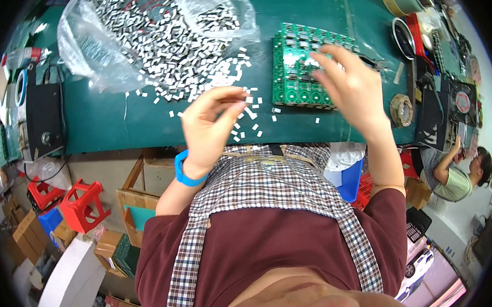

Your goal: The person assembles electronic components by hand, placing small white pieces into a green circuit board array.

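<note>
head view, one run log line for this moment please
left hand: pinching small chip | right hand: blurred over green boards | bag: open, chips spilled on green table

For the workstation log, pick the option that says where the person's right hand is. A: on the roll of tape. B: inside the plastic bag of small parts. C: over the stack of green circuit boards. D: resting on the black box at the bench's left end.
C: the right hand is spread over the stack of green circuit boards, well away from the plastic bag and the roll of tape.
</note>
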`<state>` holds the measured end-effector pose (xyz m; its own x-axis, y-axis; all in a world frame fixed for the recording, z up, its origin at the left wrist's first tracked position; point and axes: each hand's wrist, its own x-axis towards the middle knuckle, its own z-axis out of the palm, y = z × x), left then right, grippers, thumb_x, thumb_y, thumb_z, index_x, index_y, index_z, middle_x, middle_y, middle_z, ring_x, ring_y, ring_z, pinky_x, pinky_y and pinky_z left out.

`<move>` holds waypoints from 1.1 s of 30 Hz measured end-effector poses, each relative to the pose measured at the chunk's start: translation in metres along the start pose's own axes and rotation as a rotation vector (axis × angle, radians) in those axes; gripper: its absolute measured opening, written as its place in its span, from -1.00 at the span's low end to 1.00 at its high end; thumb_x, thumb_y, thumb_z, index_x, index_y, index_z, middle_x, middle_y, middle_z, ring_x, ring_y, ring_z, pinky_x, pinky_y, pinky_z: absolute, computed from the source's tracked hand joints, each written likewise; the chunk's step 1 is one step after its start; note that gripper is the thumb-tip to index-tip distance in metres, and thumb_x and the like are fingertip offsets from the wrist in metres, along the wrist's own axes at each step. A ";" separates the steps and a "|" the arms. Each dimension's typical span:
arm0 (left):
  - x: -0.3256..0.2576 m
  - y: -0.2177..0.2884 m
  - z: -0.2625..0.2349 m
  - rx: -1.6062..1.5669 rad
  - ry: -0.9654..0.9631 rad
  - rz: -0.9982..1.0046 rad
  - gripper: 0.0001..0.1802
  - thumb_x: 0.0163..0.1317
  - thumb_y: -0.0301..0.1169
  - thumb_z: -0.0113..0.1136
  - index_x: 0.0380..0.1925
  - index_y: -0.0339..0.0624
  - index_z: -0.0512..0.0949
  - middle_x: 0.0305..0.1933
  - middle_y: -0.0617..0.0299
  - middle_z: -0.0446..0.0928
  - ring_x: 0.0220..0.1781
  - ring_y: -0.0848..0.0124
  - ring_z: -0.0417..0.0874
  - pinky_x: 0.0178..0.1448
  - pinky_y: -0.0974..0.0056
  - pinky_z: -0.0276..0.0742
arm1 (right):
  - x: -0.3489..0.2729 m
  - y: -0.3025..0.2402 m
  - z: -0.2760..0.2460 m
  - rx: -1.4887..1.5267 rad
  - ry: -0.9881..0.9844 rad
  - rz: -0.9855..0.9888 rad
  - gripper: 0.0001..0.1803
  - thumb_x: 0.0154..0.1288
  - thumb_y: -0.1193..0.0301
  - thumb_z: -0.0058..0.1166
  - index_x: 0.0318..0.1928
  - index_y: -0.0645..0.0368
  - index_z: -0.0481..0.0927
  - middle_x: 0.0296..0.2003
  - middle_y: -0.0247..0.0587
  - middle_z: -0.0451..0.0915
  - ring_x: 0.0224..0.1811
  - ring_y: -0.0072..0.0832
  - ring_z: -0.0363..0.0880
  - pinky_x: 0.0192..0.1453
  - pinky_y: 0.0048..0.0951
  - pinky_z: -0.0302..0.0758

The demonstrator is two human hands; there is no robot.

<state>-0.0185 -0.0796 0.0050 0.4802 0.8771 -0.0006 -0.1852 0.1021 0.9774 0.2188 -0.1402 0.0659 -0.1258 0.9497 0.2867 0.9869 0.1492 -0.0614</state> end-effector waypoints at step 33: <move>-0.005 -0.001 0.027 0.191 -0.416 0.292 -0.92 0.16 -0.56 0.16 -0.40 -0.30 0.44 -0.34 0.15 0.46 -0.30 0.43 0.47 -0.20 0.40 0.39 | -0.041 -0.061 0.034 1.408 0.094 0.362 -0.80 -0.06 0.59 0.31 -0.36 0.27 0.57 -0.34 -0.18 0.58 -0.31 -0.51 0.59 -0.27 -0.52 0.56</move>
<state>0.0022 -0.0966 0.0096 0.7379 0.5928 0.3226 -0.2214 -0.2389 0.9455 0.1603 -0.1794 0.0256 0.1644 0.9804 0.1090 0.0417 0.1035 -0.9938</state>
